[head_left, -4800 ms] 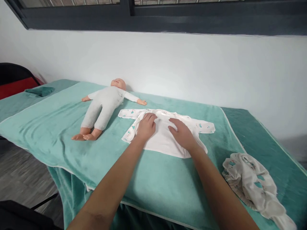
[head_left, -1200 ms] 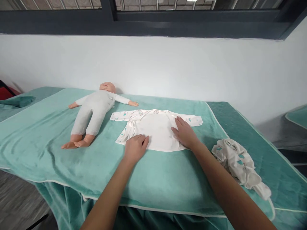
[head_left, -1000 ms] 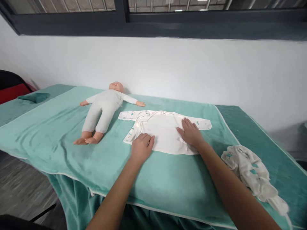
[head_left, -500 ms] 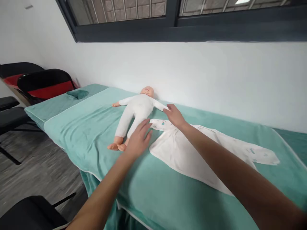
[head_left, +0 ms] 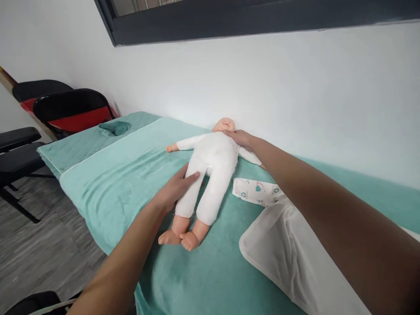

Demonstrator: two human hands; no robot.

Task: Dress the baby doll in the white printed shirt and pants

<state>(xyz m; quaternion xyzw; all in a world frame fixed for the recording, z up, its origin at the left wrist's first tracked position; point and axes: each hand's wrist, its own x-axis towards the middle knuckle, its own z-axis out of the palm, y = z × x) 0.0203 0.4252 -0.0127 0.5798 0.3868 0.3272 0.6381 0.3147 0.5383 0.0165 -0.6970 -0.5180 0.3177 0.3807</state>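
A baby doll (head_left: 213,153) with a white cloth body and bare plastic head, hands and feet lies on its back, arms spread. My left hand (head_left: 177,186) is at the doll's thigh, its thumb over the leg and its other fingers partly hidden behind it. Near the doll's neck and shoulder, my right hand (head_left: 241,137) rests with fingers stretched out. A white baby garment (head_left: 282,245) with a patterned sleeve is spread to the right of the doll, partly covered by my right forearm.
A teal cover (head_left: 210,271) lies over the table or bed beneath the doll. A folded teal cloth (head_left: 114,127) sits at the far left end. Black chairs with red parts (head_left: 77,111) stand beyond it. A white wall (head_left: 295,87) runs along the back, under a dark window frame (head_left: 229,24).
Both hands have moved from above the garment onto the doll, the left to its thigh, the right to its neck and shoulder. The view has shifted closer to the doll.
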